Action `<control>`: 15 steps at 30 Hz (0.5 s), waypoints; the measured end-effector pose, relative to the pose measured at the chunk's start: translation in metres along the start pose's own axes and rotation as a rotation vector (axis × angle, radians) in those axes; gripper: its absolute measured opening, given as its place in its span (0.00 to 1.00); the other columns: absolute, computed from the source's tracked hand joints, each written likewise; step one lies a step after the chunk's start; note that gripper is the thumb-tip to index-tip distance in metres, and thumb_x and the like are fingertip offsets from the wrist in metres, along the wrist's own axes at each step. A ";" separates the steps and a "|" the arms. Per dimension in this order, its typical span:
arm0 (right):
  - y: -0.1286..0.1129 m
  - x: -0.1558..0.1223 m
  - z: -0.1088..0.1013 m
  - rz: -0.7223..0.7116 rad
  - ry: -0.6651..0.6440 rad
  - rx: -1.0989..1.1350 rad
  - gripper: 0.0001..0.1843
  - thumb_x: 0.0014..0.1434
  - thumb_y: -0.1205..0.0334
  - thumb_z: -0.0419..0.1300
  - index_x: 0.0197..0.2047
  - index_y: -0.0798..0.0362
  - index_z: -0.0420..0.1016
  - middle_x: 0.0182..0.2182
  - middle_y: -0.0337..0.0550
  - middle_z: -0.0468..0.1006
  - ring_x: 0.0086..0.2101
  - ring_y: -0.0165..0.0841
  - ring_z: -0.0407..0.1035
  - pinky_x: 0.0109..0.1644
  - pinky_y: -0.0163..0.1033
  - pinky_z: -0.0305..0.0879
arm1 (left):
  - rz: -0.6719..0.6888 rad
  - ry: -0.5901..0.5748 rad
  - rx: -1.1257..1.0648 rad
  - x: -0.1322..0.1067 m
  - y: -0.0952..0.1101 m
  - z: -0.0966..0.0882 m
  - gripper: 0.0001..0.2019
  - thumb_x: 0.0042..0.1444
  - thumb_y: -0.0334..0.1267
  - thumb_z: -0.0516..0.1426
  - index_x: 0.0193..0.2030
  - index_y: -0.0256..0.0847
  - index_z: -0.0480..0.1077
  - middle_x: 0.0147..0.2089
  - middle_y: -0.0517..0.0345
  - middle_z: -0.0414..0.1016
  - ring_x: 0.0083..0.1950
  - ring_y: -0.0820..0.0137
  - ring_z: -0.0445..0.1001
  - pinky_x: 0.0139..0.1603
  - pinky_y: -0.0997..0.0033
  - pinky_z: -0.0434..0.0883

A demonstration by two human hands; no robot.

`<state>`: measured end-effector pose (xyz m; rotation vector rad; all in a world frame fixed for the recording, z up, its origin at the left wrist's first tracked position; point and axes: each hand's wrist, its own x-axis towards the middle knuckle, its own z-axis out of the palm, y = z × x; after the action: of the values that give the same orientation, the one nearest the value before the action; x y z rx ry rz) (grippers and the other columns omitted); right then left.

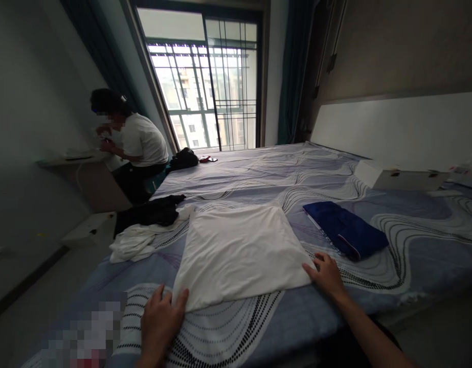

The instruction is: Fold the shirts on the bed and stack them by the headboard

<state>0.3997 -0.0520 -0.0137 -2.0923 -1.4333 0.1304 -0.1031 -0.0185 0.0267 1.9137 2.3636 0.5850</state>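
A white garment lies spread flat on the bed, folded to a rough square. My left hand rests at its near left corner, fingers stretched out with the tips touching the cloth edge. My right hand lies at the near right corner, fingers flat and pressing the edge down. Neither hand holds anything.
A folded dark blue garment lies to the right. A pile of white and black clothes sits at the bed's left edge. A black bag is at the far corner. Another person sits by a shelf near the window. A white box rests by the headboard.
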 end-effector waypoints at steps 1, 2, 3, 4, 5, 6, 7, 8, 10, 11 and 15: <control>-0.005 -0.002 -0.001 0.033 -0.002 0.008 0.22 0.56 0.42 0.58 0.35 0.53 0.81 0.50 0.57 0.77 0.51 0.50 0.70 0.57 0.50 0.64 | -0.006 0.013 -0.028 -0.002 0.005 -0.003 0.31 0.53 0.63 0.45 0.35 0.37 0.77 0.60 0.34 0.73 0.60 0.44 0.70 0.62 0.46 0.64; -0.010 -0.002 -0.003 0.057 -0.019 0.038 0.22 0.57 0.43 0.57 0.35 0.53 0.81 0.46 0.55 0.79 0.47 0.48 0.72 0.53 0.48 0.66 | -0.010 0.016 -0.081 -0.002 0.009 -0.007 0.30 0.53 0.62 0.45 0.35 0.38 0.76 0.54 0.35 0.77 0.57 0.46 0.72 0.60 0.48 0.66; -0.015 -0.003 -0.005 0.073 -0.043 0.086 0.23 0.58 0.42 0.55 0.35 0.52 0.81 0.40 0.52 0.80 0.42 0.46 0.74 0.49 0.47 0.67 | -0.015 0.010 -0.149 -0.002 0.013 -0.011 0.28 0.54 0.62 0.45 0.33 0.40 0.74 0.47 0.38 0.79 0.51 0.50 0.75 0.56 0.52 0.69; -0.018 -0.003 -0.008 0.084 -0.063 0.145 0.23 0.59 0.41 0.53 0.34 0.51 0.80 0.35 0.48 0.81 0.38 0.44 0.74 0.45 0.45 0.67 | -0.024 -0.002 -0.224 -0.002 0.015 -0.015 0.27 0.54 0.62 0.45 0.31 0.42 0.72 0.40 0.43 0.80 0.45 0.53 0.76 0.51 0.55 0.70; -0.021 -0.004 -0.012 0.091 -0.077 0.204 0.24 0.59 0.40 0.52 0.33 0.50 0.80 0.31 0.46 0.80 0.35 0.43 0.74 0.41 0.43 0.67 | -0.036 -0.012 -0.295 -0.002 0.017 -0.019 0.25 0.54 0.62 0.45 0.29 0.43 0.70 0.34 0.47 0.79 0.40 0.56 0.76 0.45 0.59 0.71; -0.022 -0.004 -0.016 0.096 -0.081 0.255 0.24 0.58 0.40 0.53 0.32 0.50 0.79 0.27 0.44 0.79 0.33 0.42 0.73 0.39 0.42 0.66 | -0.048 -0.019 -0.358 -0.002 0.018 -0.024 0.25 0.54 0.63 0.46 0.27 0.44 0.68 0.30 0.51 0.77 0.36 0.59 0.75 0.41 0.61 0.70; -0.023 -0.005 -0.020 0.100 -0.076 0.296 0.23 0.57 0.40 0.54 0.30 0.50 0.79 0.26 0.43 0.79 0.31 0.42 0.73 0.37 0.41 0.65 | -0.058 -0.021 -0.414 -0.003 0.017 -0.028 0.24 0.54 0.64 0.48 0.26 0.45 0.66 0.27 0.54 0.75 0.33 0.60 0.74 0.38 0.63 0.69; -0.022 -0.006 -0.025 0.103 -0.070 0.328 0.23 0.55 0.40 0.55 0.29 0.50 0.78 0.24 0.43 0.79 0.30 0.42 0.72 0.36 0.41 0.65 | -0.071 -0.022 -0.464 -0.006 0.016 -0.032 0.24 0.52 0.64 0.49 0.25 0.45 0.66 0.25 0.56 0.74 0.32 0.61 0.74 0.36 0.64 0.69; -0.019 -0.009 -0.034 0.104 -0.074 0.374 0.23 0.53 0.39 0.57 0.26 0.51 0.77 0.23 0.43 0.78 0.29 0.41 0.72 0.34 0.41 0.64 | -0.111 -0.044 -0.558 -0.012 0.013 -0.040 0.25 0.49 0.66 0.52 0.26 0.44 0.68 0.25 0.57 0.74 0.31 0.61 0.73 0.33 0.65 0.69; -0.017 -0.011 -0.039 0.106 -0.083 0.390 0.23 0.52 0.39 0.57 0.25 0.51 0.76 0.23 0.43 0.78 0.29 0.41 0.72 0.34 0.41 0.63 | -0.135 -0.073 -0.595 -0.017 0.011 -0.044 0.26 0.48 0.67 0.53 0.27 0.44 0.69 0.25 0.58 0.74 0.31 0.61 0.74 0.32 0.65 0.69; 0.002 -0.034 -0.056 0.137 -0.159 0.434 0.25 0.50 0.37 0.58 0.24 0.52 0.76 0.23 0.43 0.78 0.29 0.42 0.73 0.34 0.41 0.64 | -0.184 -0.193 -0.657 -0.048 -0.002 -0.055 0.27 0.42 0.69 0.56 0.27 0.43 0.71 0.25 0.57 0.76 0.29 0.58 0.75 0.28 0.63 0.71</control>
<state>0.4098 -0.1053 0.0226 -1.8454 -1.2148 0.6181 -0.1086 -0.0788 0.0678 1.3779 1.8721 0.9577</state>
